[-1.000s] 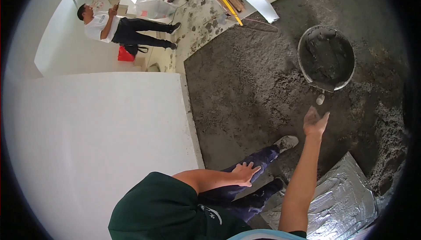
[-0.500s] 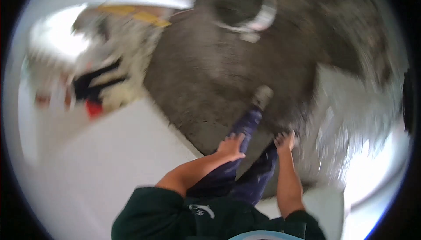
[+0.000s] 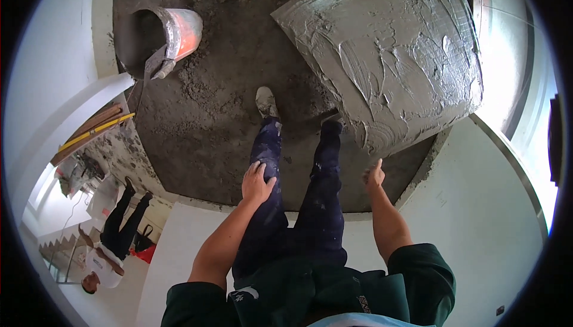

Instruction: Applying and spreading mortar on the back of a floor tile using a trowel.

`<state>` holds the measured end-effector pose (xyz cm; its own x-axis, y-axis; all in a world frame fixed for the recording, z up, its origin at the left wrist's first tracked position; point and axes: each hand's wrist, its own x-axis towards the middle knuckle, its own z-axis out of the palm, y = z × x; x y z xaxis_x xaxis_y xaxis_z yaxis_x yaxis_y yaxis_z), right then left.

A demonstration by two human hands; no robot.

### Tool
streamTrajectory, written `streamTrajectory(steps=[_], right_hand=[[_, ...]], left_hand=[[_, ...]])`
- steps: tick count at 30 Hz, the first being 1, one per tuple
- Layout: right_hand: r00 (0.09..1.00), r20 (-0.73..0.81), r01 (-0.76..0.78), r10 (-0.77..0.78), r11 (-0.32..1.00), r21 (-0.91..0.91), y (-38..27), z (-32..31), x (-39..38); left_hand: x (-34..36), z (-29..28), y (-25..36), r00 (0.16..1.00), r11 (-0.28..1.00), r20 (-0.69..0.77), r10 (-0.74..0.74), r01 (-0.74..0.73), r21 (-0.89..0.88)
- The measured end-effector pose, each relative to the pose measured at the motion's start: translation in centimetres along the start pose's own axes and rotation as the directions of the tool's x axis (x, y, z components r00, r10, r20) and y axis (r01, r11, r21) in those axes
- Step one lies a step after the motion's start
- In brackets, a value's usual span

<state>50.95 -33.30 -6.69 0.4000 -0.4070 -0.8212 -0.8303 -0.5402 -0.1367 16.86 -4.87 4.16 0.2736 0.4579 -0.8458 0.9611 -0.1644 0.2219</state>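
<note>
My left hand (image 3: 256, 183) lies on the left leg of my dark blue trousers (image 3: 267, 148), just above the knee, fingers stretched out and holding nothing. Out to the right, my right hand (image 3: 374, 176) hangs in the air with its thumb up and its other fingers loosely bent and slightly blurred. Nothing shows in its grip. Just beyond it is the lower corner of a big slab (image 3: 394, 58), its face spread with wet grey mortar in ridged streaks. A small gap seems to part hand and slab.
A white bucket with an orange patch (image 3: 186, 33) stands far left, a trowel-like tool (image 3: 156, 64) at its rim. My shoe (image 3: 265, 101) is on rough grey mortar floor (image 3: 203, 100). Another person (image 3: 107, 261) is at the left. White walls (image 3: 477, 195) flank me; a yellow level (image 3: 98, 130) lies left.
The view has swung right and steadied: the bucket now appears farther left, and the mortar-covered slab shows more fully. My left hand stays on my leg; my right remains near the slab.
</note>
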Motion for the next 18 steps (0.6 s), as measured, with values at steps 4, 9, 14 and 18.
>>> streamTrajectory(steps=[4, 9, 14, 18], right_hand=[[0.997, -0.063, -0.053, 0.052, 0.998, -0.020, 0.7, -0.9, -1.3], [0.991, 0.088, -0.099, 0.100, 0.995, -0.009, 0.5, 1.0, -2.1], [0.992, 0.012, -0.120, 0.122, 0.985, -0.123, -0.6, 1.7, -3.3], [0.992, 0.124, 0.039, -0.004, 0.959, -0.280, 0.8, -2.6, -0.3]], left_hand=[[-0.1, 0.7, 1.5, 0.998, 0.999, -0.052, 0.028, -0.026, 0.029], [-0.7, -1.1, 2.7, 0.996, 0.998, -0.068, -0.051, 0.050, -0.025], [0.6, -2.0, 1.9, 0.969, 0.975, -0.159, -0.188, 0.165, -0.146], [0.6, -6.4, -4.3, 0.877, 0.873, -0.130, -0.463, 0.426, -0.237]])
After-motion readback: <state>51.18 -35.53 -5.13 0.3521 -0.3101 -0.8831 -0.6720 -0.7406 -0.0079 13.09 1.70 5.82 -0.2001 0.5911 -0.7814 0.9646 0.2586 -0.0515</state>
